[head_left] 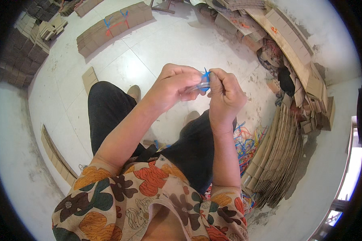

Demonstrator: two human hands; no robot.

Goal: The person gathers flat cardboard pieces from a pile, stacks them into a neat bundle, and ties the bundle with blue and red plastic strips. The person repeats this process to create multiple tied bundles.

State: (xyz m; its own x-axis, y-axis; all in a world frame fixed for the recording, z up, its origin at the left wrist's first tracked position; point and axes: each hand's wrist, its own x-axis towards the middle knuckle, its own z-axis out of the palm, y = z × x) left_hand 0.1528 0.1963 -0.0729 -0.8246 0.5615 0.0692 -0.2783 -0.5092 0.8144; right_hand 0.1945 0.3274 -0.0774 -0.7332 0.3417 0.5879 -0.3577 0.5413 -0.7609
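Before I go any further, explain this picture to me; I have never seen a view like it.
There is no machine here, only a person's two bare hands. A fisheye camera on the person's head looks down, so straight edges bend toward the rim and the forearms come in from below. The left hand and right hand meet around a small blue strip; its finer details are too small to tell. Below them is a pale floor. On it lie a tied cardboard bundle farther off, and a tangle of coloured strips and stacked cardboard sheets at the right.
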